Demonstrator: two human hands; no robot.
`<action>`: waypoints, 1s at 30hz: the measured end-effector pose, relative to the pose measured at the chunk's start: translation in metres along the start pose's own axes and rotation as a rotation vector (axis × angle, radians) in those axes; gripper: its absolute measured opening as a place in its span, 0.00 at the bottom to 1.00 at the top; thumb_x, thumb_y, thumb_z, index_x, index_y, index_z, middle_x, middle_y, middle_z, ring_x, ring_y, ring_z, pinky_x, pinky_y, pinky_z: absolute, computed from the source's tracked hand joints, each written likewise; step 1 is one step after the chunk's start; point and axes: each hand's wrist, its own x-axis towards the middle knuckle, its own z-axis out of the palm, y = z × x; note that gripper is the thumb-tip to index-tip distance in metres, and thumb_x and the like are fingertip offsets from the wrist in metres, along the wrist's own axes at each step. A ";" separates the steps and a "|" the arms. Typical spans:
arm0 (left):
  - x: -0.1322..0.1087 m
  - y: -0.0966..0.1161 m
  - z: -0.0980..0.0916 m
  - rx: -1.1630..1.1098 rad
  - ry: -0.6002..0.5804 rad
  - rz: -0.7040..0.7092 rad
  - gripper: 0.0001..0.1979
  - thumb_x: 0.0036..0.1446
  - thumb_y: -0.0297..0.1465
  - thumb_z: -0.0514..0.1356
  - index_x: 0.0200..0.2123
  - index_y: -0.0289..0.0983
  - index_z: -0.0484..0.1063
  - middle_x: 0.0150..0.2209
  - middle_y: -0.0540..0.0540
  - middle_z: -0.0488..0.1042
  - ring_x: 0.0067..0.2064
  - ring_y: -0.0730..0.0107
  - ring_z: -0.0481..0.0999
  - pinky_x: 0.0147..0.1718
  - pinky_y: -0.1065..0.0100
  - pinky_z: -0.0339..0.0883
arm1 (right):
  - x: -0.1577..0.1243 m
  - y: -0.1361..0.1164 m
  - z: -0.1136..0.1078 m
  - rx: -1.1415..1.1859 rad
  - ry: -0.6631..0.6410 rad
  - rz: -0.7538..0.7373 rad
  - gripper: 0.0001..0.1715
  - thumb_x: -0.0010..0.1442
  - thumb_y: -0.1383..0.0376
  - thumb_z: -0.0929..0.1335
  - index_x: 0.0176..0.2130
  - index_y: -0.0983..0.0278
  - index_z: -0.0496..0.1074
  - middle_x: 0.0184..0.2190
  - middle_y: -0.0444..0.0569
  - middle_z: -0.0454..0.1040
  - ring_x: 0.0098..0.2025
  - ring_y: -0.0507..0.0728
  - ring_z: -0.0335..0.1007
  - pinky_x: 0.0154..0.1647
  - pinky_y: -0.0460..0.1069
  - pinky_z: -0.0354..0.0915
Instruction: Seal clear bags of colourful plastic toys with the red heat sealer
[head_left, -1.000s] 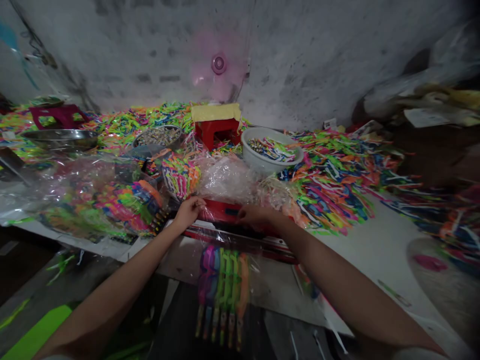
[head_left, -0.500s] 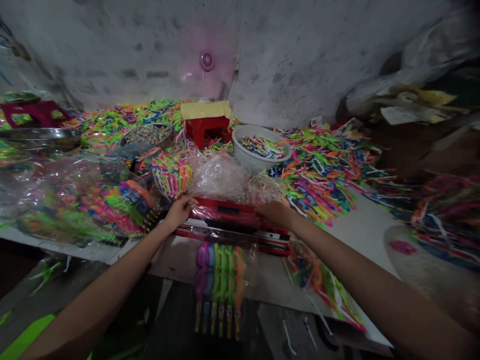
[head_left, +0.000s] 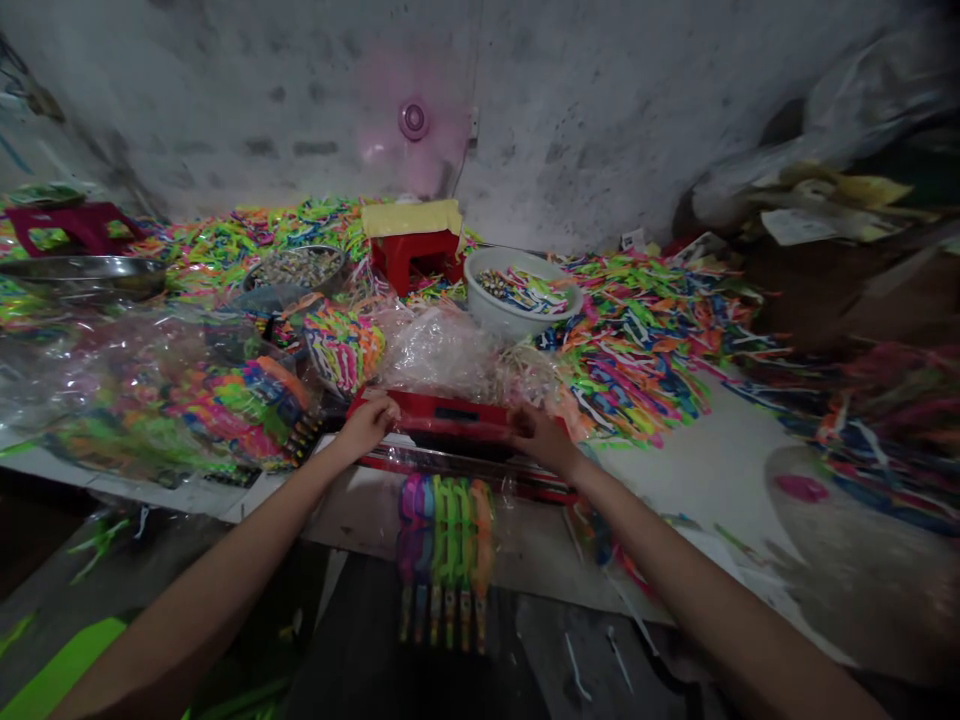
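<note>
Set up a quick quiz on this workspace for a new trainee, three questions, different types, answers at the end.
1. Multiple choice: What colour is the sheet on top of the red stool?
A) blue
B) yellow
C) green

2. True or false: Both of the person's hands are inside the steel bowl.

3. Fill in the blank: In the picture, the white basin stands to the ____ of the red stool.

Key:
1. B, yellow.
2. False; the left hand and right hand are at the red device.
3. Right.
</note>
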 end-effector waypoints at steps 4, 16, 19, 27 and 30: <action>-0.020 0.023 0.010 0.031 -0.037 0.015 0.11 0.62 0.31 0.47 0.30 0.38 0.66 0.34 0.46 0.76 0.38 0.67 0.74 0.40 0.67 0.67 | -0.020 -0.029 0.011 -0.313 -0.053 -0.123 0.26 0.58 0.74 0.61 0.55 0.66 0.70 0.45 0.54 0.75 0.48 0.58 0.69 0.50 0.51 0.63; -0.081 0.038 0.051 0.360 -0.186 -0.012 0.27 0.57 0.17 0.49 0.60 0.33 0.67 0.60 0.36 0.70 0.61 0.58 0.70 0.61 0.57 0.62 | -0.061 -0.035 0.078 -0.821 -0.086 -0.071 0.21 0.64 0.71 0.62 0.56 0.70 0.70 0.55 0.62 0.71 0.53 0.64 0.68 0.54 0.54 0.62; -0.079 0.042 0.052 0.339 -0.173 -0.043 0.24 0.60 0.19 0.49 0.59 0.33 0.68 0.58 0.36 0.72 0.58 0.57 0.72 0.59 0.58 0.64 | -0.060 -0.037 0.075 -0.797 -0.091 -0.061 0.21 0.64 0.71 0.63 0.55 0.70 0.71 0.54 0.61 0.73 0.52 0.63 0.68 0.54 0.54 0.62; -0.077 0.043 0.060 0.150 -0.001 -0.121 0.12 0.62 0.24 0.48 0.37 0.37 0.71 0.39 0.42 0.79 0.41 0.61 0.78 0.44 0.62 0.69 | -0.058 -0.037 0.075 -0.758 -0.079 -0.029 0.19 0.64 0.72 0.62 0.52 0.71 0.72 0.51 0.59 0.74 0.51 0.61 0.69 0.54 0.51 0.60; -0.071 0.038 0.062 -0.012 0.100 -0.103 0.11 0.63 0.26 0.47 0.33 0.39 0.68 0.38 0.44 0.78 0.43 0.63 0.77 0.45 0.64 0.68 | -0.057 -0.041 0.073 -0.764 -0.093 -0.003 0.19 0.64 0.72 0.62 0.52 0.72 0.71 0.51 0.60 0.74 0.51 0.61 0.70 0.53 0.51 0.61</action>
